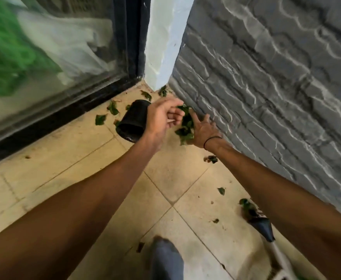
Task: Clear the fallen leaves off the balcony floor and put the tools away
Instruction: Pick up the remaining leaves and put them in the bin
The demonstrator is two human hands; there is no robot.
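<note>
A clump of green leaves (186, 126) sits between my two hands in the floor corner by the grey wall. My left hand (162, 118) curls its fingers onto the top of the clump. My right hand (205, 132), a black band at its wrist, is spread flat with its palm pressed against the clump's right side. Loose leaves (113, 109) lie scattered along the door track, and several more leaves (211, 159) lie near the wall. A long-handled tool (263, 226) with a dark head and white handle lies on the tiles at the lower right, partly under my right forearm.
A black plastic pot (133, 121) lies on its side just left of my left hand. A glass sliding door (50, 63) with a black frame runs along the left. The grey textured brick wall (276, 87) closes the right side. My knee (165, 257) shows at the bottom.
</note>
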